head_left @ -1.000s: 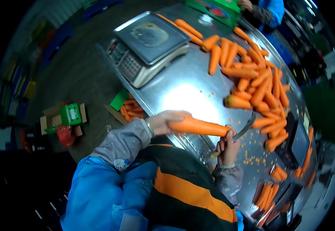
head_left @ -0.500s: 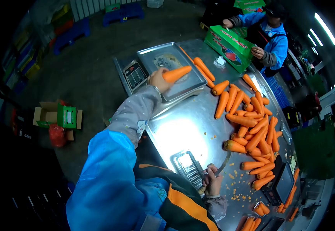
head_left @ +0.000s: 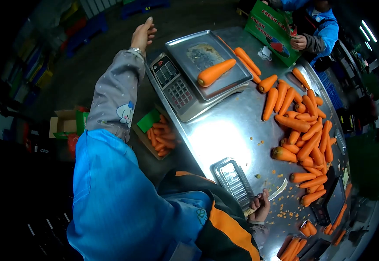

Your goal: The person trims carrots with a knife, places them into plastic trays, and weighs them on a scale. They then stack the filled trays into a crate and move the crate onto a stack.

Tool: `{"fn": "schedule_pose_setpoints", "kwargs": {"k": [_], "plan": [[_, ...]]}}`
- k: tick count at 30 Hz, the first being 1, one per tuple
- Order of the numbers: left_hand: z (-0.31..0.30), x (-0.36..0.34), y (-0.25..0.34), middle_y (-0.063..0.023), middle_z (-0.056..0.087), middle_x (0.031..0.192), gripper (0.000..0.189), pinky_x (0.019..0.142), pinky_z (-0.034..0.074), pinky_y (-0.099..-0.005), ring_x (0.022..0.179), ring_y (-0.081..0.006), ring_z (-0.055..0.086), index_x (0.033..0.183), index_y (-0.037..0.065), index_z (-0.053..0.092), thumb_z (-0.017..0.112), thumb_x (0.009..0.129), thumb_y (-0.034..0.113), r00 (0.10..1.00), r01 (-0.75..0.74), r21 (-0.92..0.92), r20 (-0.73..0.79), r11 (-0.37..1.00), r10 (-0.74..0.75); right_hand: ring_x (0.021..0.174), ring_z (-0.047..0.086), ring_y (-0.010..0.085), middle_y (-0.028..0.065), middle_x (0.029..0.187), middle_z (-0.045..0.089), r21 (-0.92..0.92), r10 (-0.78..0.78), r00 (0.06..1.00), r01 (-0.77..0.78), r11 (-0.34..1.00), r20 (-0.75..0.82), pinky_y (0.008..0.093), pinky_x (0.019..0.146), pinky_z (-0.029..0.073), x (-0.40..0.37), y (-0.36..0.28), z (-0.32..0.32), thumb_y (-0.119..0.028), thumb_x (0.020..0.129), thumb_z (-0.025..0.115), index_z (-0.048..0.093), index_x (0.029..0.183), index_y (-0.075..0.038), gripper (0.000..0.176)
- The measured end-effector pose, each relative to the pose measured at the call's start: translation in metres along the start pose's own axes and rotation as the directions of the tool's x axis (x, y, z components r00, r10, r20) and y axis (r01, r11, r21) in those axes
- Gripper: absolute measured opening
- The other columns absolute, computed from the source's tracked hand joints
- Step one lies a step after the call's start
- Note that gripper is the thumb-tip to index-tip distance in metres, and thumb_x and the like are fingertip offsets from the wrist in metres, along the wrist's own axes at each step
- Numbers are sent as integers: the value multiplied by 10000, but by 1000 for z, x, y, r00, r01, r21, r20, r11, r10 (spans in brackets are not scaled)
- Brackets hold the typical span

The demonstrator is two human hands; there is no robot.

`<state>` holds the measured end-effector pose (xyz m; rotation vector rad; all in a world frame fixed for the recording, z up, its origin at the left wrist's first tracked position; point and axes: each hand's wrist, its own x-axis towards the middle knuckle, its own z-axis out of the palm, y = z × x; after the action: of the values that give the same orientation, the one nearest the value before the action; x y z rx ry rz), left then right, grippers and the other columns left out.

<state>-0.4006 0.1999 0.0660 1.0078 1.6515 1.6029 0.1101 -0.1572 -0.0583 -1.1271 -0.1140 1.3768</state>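
A single large carrot point(head_left: 217, 72) lies on the metal tray of the weighing scale point(head_left: 181, 93). Off the table's edge, left of the scale, my left hand point(head_left: 143, 35) is raised with its fingers apart and nothing in it. My right hand point(head_left: 260, 206) is wrapped round the handle of a curved knife point(head_left: 279, 189), its blade pointing up and right over the table. Beside that hand is a clear plastic tray point(head_left: 234, 182). Many carrots point(head_left: 311, 139) are heaped on the right part of the metal table point(head_left: 198, 143).
Across the table a co-worker in blue point(head_left: 327, 35) holds a green carrot box point(head_left: 270, 32). Below the table's left edge is a box of carrots point(head_left: 161, 138). A second scale point(head_left: 334, 202) and packed carrots point(head_left: 308, 228) are at the lower right.
My left hand has let go of the carrot, now on the scale tray, and moved up and left. The knife blade has turned in my right hand. The whole view has shifted.
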Motion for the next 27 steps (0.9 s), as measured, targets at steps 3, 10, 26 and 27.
{"fn": "schedule_pose_setpoints", "kwargs": {"k": [3, 10, 26, 27], "plan": [[22, 0, 3, -42, 605, 1037, 627, 801, 399, -288, 898, -128, 520, 1151, 101, 563, 523, 830, 638, 998, -9, 24, 69, 1000, 8, 463, 371, 62, 25, 720, 500, -1, -11, 1000, 11, 1000, -24, 206, 364, 307, -2, 2, -1, -138, 909, 569, 555, 1049, -71, 156], [95, -20, 9, -133, 578, 1117, 674, 878, 421, -379, 1009, -223, 542, 1230, 78, 513, 532, 829, 619, 953, 5, 214, 294, 977, -70, 468, 372, 68, 25, 699, 488, 76, -64, 996, 68, 995, -57, 213, 372, 305, -12, 2, 4, -148, 905, 562, 556, 1075, -67, 189], [141, -174, -18, -75, 585, 898, 434, 641, 523, -306, 751, -175, 603, 1133, 12, 490, 659, 804, 239, 601, 369, 11, 760, 929, -248, 899, 629, 294, 140, 988, 647, -866, -202, 877, 470, 168, 437, 354, 779, 504, -27, 11, 0, -170, 739, 760, 653, 1042, -51, 343], [139, -200, -9, -74, 580, 929, 452, 666, 521, -304, 791, -174, 601, 1145, 17, 483, 666, 798, 243, 505, 375, -14, 842, 927, -191, 757, 626, 212, 135, 1118, 628, -852, -290, 849, 498, 162, 441, 298, 671, 514, -20, 18, -15, -170, 763, 740, 584, 1175, -39, 460]]}}
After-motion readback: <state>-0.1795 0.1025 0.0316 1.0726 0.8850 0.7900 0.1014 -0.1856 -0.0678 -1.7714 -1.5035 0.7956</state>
